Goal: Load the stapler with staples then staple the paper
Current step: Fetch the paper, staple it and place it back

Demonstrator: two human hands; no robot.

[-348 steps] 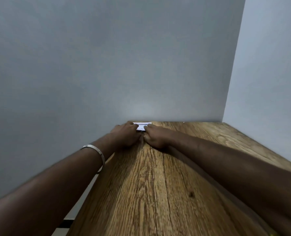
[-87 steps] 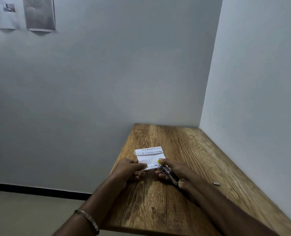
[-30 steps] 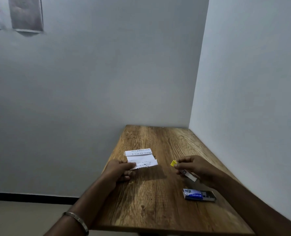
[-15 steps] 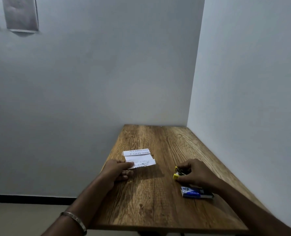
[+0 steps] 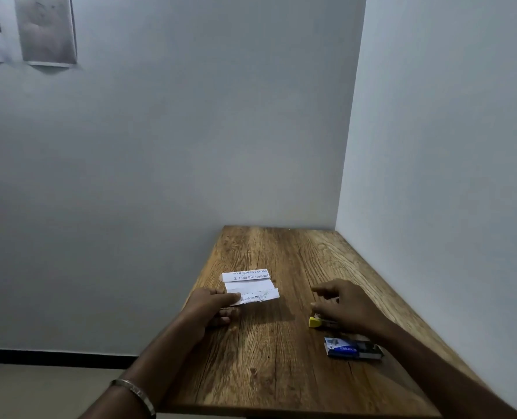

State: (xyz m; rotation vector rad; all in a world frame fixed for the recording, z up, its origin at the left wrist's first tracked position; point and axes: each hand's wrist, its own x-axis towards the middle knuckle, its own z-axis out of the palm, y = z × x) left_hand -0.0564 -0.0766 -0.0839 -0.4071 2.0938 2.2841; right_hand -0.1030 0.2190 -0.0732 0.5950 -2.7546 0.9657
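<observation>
On the wooden table (image 5: pixel 281 367) set into the corner of two pale walls, a folded white sheet of paper (image 5: pixel 251 287) lies left of centre; its far flap carries lines of printed text, its near flap is creased and ragged along the edge, with smudged print on it; the left hand (image 5: pixel 212 306) holds the near left corner of that paper, the thumb lying on top of the sheet and the other fingers curled beneath and beside it on the wood; a metal bangle (image 5: pixel 135 394) circles the left wrist. Well to the right of the paper, apart from it, the right hand (image 5: pixel 346 306) hovers low over the small stapler (image 5: pixel 319 322), fingers relaxed and spread, gripping nothing that can be seen; the stapler rests on the table just under the near fingertips, a yellow end pointing left and a dark metal body running right beneath the hand, so most of it is hidden; whether the fingers touch it cannot be told. Just near of the stapler, closer to the table's near right edge, a blue-and-white box of staples (image 5: pixel 352 347) lies flat, its tray partly slid out to the right; at far left on the wall hang two grey printed sheets (image 5: pixel 47 30).
</observation>
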